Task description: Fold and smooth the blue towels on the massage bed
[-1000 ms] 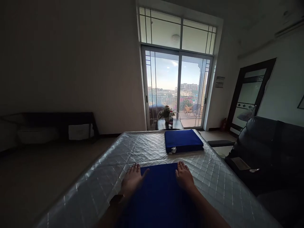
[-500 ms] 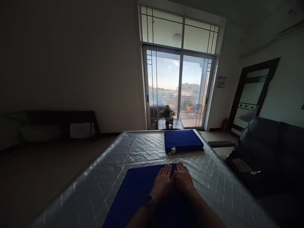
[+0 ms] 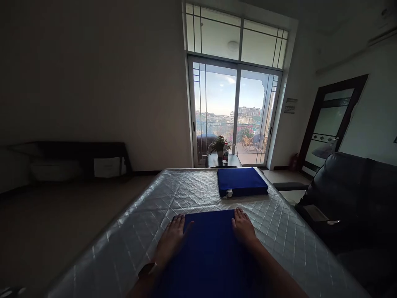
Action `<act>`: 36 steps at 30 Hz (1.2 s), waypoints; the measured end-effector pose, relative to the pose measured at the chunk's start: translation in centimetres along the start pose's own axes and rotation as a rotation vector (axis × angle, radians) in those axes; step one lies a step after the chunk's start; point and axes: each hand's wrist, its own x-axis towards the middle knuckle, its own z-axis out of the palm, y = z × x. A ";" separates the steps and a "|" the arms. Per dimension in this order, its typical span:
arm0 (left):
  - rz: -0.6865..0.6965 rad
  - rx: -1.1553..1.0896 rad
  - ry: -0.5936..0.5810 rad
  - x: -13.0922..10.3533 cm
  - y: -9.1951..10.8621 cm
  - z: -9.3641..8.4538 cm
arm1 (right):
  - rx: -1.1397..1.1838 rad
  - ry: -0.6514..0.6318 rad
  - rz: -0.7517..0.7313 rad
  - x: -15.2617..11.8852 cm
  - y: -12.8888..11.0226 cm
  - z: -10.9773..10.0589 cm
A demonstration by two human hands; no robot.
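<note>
A flat blue cloth [image 3: 209,252] lies in front of me on a table with a quilted silver cover [image 3: 182,188]. My left hand [image 3: 171,236] rests on the cloth's far left corner, fingers stretched out and thumb apart. At the far right corner my right hand [image 3: 243,224] lies flat with its fingers extended forward. Neither hand is wrapped round anything. Beyond them, towards the table's far edge, sits a folded blue cloth bundle [image 3: 242,180] with a small white label at its front left. The near end of the flat cloth runs out of view.
Past the table stands a small dark table [image 3: 214,160] with a potted plant [image 3: 219,145] and a bottle [image 3: 225,154], before a sliding glass door [image 3: 217,103]. A black sofa [image 3: 356,198] is on the right. At the left wall is a low dark shelf [image 3: 108,151].
My left hand has slid left from beside the right hand to the cloth's far left corner. The right hand stays near the far right corner. The view has shifted slightly.
</note>
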 end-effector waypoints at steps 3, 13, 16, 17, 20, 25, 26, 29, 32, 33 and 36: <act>-0.073 0.010 -0.030 0.1 0.5 0.2 | -0.023 -0.009 0.004 -0.1 -0.2 -0.3; -0.072 0.018 -0.052 0.2 0.9 -0.1 | -0.050 -0.010 0.003 -0.9 -1.1 -1.4; -0.089 0.008 -0.050 0.3 0.8 0.0 | -0.045 -0.005 -0.016 -1.8 -1.1 -1.6; -0.107 0.005 -0.059 0.3 0.8 0.1 | -0.043 -0.007 -0.022 -2.2 -1.1 -1.6; -0.105 -0.004 -0.047 0.3 0.7 0.3 | -0.037 -0.019 -0.027 -3.1 -1.1 -1.1; -0.047 0.001 -0.026 0.2 0.0 0.8 | -0.011 -0.027 -0.012 -3.6 -1.0 -0.4; -0.044 0.013 -0.043 0.3 -0.2 0.9 | 0.000 -0.024 -0.013 -3.6 -0.9 -0.4; -0.081 0.056 -0.103 0.7 -0.8 1.0 | 0.028 -0.027 -0.025 -3.5 -0.8 -0.4; -0.067 0.068 -0.096 1.3 0.4 0.8 | 0.042 -0.036 -0.038 -3.4 -0.7 -0.4; -0.024 0.053 -0.086 1.5 1.6 0.6 | 0.048 -0.037 -0.041 -3.4 -0.7 -0.4; 0.172 -0.052 -0.105 2.0 7.7 0.6 | 0.068 -0.035 -0.042 -3.3 -0.5 -0.1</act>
